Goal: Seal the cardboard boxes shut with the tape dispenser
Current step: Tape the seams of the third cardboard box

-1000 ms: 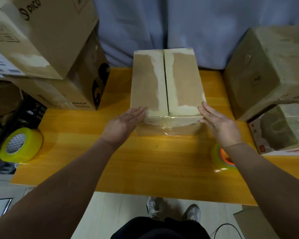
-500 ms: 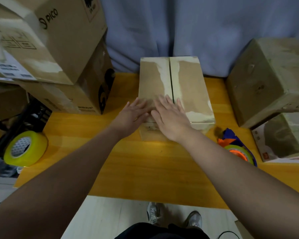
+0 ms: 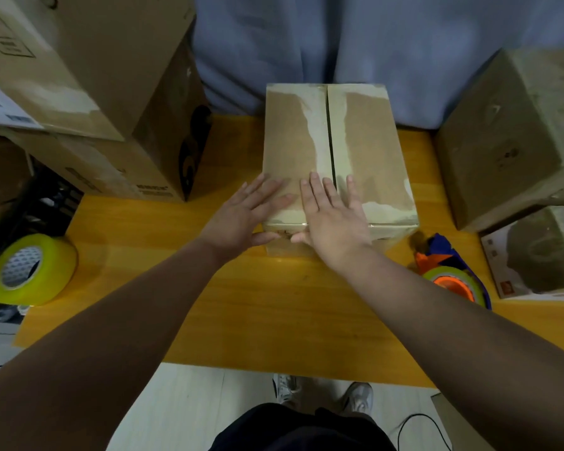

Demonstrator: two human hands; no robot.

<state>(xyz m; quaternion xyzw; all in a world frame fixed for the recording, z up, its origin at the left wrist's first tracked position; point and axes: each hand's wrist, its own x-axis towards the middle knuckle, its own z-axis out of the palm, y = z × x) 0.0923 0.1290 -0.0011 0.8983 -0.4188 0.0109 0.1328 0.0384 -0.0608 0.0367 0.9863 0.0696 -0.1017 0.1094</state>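
Observation:
A small cardboard box stands in the middle of the orange table, its two top flaps meeting along a centre seam. My left hand lies flat with straight fingers on the box's near left corner. My right hand lies flat beside it over the seam at the near edge. The tape dispenser, blue and orange with a roll of tape, lies on the table to the right of the box, apart from both hands.
Large cardboard boxes are stacked at the left, and more boxes stand at the right. A spare yellow tape roll sits at the table's left edge. A blue curtain hangs behind.
A second ago my right hand was at the box's near right corner; it has slid left onto the centre seam. My left hand has stayed on the near left corner.

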